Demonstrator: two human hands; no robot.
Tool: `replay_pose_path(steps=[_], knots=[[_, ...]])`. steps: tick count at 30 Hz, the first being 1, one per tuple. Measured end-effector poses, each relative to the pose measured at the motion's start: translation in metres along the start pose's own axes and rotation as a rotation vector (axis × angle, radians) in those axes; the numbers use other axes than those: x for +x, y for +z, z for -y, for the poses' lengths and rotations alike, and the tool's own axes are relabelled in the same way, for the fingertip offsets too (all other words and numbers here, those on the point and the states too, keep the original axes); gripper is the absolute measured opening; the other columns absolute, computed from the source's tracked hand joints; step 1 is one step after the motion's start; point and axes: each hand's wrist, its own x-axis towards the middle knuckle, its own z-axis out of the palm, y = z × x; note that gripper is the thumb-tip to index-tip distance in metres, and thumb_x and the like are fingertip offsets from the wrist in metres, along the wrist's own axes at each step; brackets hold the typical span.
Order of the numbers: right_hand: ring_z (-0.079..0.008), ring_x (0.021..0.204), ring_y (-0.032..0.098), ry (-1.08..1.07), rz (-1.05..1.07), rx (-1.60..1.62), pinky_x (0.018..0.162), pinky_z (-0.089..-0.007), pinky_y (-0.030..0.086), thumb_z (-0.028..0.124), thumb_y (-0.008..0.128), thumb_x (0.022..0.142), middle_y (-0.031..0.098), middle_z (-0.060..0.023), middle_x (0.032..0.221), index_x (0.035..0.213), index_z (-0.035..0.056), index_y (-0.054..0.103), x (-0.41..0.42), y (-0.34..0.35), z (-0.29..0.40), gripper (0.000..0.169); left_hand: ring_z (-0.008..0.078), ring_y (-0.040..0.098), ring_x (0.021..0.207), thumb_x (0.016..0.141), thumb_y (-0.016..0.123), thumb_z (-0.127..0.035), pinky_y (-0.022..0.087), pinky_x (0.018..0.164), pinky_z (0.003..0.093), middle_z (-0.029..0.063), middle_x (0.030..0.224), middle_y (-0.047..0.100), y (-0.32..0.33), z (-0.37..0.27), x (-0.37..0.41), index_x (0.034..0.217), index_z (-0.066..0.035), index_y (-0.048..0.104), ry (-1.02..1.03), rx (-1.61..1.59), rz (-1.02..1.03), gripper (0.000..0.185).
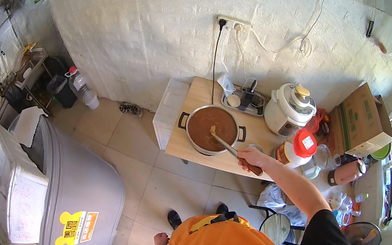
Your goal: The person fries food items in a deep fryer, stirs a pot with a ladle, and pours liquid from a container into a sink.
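My right hand (253, 160) grips the wooden handle of a long metal-shanked stirring tool (228, 146). Its lower end dips into thick brown liquid (207, 123), where a yellowish patch shows around it; the tip's shape is hidden. The liquid nearly fills a wide stainless steel pot (200, 150) with two black side handles. Beneath the pot is a wood-topped table (179, 141) against the wall. Down by my left side, apart from everything, my left hand (161, 240) is curled in a loose fist with nothing visible in it.
Right of the pot stand a white electric pressure cooker (283, 111) and a red-lidded tub (305, 145). Behind it, a tray (226, 101) holds chargers, with cords up to the wall sockets (233, 22). A cardboard box (359, 122), stool (275, 226) and grey counter (81, 180) flank me.
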Motion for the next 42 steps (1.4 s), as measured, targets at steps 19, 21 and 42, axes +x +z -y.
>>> replay_pose_path(steps=[19,21,42], knots=[[-0.0224,0.048,0.063,-0.141,-0.149,-0.574,0.043,-0.0385,0.051,0.022,0.045,0.100,0.064,-0.0140,0.070,0.095,-0.0019,0.056,-0.061,-0.007,0.013,0.026,0.0258,0.071,0.075,0.090,0.058,-0.015,0.058,0.066,0.0367,0.0156,0.085,0.072,0.001,-0.003,-0.002,0.099,0.007,0.071,0.104,0.133,0.041,0.028],[-0.0190,0.049,0.061,-0.097,-0.102,-0.535,0.042,-0.0365,0.049,0.022,0.045,0.101,0.063,-0.0108,0.071,0.096,-0.0003,0.056,-0.063,-0.010,0.012,0.026,0.0266,0.071,0.076,0.089,0.058,-0.015,0.059,0.068,0.0371,0.0161,0.086,0.073,0.001,0.000,0.001,0.100,0.007,0.071,0.118,0.185,0.041,0.028],[-0.0481,0.070,0.067,-0.526,-0.467,-1.022,0.065,-0.0566,0.053,0.025,0.053,0.097,0.068,-0.0275,0.076,0.141,0.0062,0.052,-0.033,0.059,-0.031,0.048,0.0213,0.068,0.067,0.090,0.058,-0.016,0.055,0.056,0.0332,0.0120,0.078,0.069,0.005,-0.009,0.002,0.092,0.005,0.069,0.029,-0.039,0.020,0.024]])
